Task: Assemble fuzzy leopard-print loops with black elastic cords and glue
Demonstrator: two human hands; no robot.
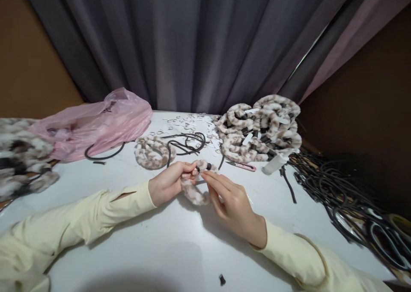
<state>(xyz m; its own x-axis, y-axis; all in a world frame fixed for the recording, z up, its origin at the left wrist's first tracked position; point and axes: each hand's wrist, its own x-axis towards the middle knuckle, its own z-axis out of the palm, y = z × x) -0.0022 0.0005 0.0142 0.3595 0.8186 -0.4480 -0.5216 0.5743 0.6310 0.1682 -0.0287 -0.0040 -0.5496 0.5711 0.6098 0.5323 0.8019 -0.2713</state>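
Observation:
Between my hands, above the white table (128, 240), is a ring-shaped fluffy tube (194, 192) in white and brown with a black band near its top. My left hand (171, 180) grips the tube's left side, thumb on top. The fingertips of my right hand (233, 202) are pinched together at the tube's upper right part; whether they hold something small there is hidden. Just beyond my left hand lies another fluffy ring (154, 152). Black cords (188, 144) lie loosely coiled beside it.
A pink plastic bag (105, 125) and fluffy tubes (22, 163) are at left. Finished-looking rings (260, 129) pile at back right, near a pink cutter (242, 166) and a translucent bottle (276, 161). Many black cords (334, 189) heap on the right. A small black piece (222, 279) lies in front.

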